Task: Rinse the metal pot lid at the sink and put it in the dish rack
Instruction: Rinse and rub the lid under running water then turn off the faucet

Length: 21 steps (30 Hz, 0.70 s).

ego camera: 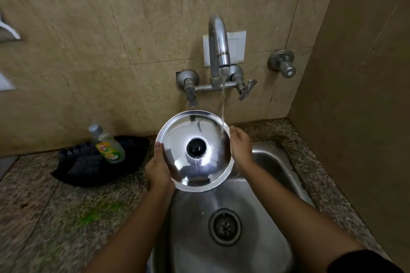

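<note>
The round shiny metal pot lid (177,137) with a black knob at its centre is held tilted above the steel sink (273,162). My left hand (158,168) grips its lower left rim, thumb on the top face. My right hand (240,146) holds the right rim. Water from the tap (218,44) streams down onto the lid's upper right edge and runs across its face. No dish rack can be made out with certainty; a black slotted tray (75,168) sits to the left.
A dish soap bottle (108,145) lies in the black tray on the granite counter (44,217). The sink drain (225,226) is below the lid. Tap handles and a separate valve (284,63) stick out of the tiled wall. A side wall closes the right.
</note>
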{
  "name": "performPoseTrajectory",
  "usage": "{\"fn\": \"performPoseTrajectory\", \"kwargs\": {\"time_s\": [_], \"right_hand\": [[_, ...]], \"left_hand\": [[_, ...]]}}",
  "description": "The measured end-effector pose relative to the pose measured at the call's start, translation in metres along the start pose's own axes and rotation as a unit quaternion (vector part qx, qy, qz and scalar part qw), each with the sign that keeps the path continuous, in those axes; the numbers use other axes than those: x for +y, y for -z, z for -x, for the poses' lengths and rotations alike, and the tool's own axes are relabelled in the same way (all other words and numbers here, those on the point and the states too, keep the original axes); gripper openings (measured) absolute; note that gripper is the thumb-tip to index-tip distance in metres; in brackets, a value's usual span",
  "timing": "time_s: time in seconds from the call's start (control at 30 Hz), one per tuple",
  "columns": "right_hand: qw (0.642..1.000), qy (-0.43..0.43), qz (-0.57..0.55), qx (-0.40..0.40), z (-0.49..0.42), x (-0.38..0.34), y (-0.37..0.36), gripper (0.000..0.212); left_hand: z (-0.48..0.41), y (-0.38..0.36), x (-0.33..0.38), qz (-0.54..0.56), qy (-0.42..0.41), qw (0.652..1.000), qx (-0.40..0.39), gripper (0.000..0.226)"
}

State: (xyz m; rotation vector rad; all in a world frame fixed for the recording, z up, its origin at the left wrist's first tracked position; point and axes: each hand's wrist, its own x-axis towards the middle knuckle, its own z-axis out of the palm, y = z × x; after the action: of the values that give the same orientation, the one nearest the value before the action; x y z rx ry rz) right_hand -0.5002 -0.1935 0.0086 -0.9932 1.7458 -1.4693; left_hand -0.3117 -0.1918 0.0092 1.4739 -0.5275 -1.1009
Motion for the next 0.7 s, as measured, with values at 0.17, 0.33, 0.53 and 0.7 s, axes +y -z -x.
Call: {"fn": "performPoseTrajectory", "kwargs": {"time_s": [0.17, 0.33, 0.53, 0.7], "right_hand": [[0.989, -0.082, -0.102, 0.073, -0.015, 0.002, 0.025, 0.032], [0.965, -0.149, -0.143, 0.159, -0.031, 0.019, 0.051, 0.031], [0.961, -0.170, -0.162, 0.146, -0.032, 0.026, 0.062, 0.024], [0.966, -0.160, -0.173, 0.109, -0.026, 0.016, 0.046, 0.021]], "left_hand": [[0.015, -0.034, -0.006, 0.001, 0.008, 1.000, -0.021, 0.044], [0.042, -0.073, -0.004, 0.008, -0.014, 0.996, -0.086, 0.034], [0.050, -0.091, 0.003, -0.001, -0.052, 0.992, -0.118, 0.033], [0.038, -0.079, 0.008, -0.012, -0.083, 0.992, -0.091, 0.036]]}}
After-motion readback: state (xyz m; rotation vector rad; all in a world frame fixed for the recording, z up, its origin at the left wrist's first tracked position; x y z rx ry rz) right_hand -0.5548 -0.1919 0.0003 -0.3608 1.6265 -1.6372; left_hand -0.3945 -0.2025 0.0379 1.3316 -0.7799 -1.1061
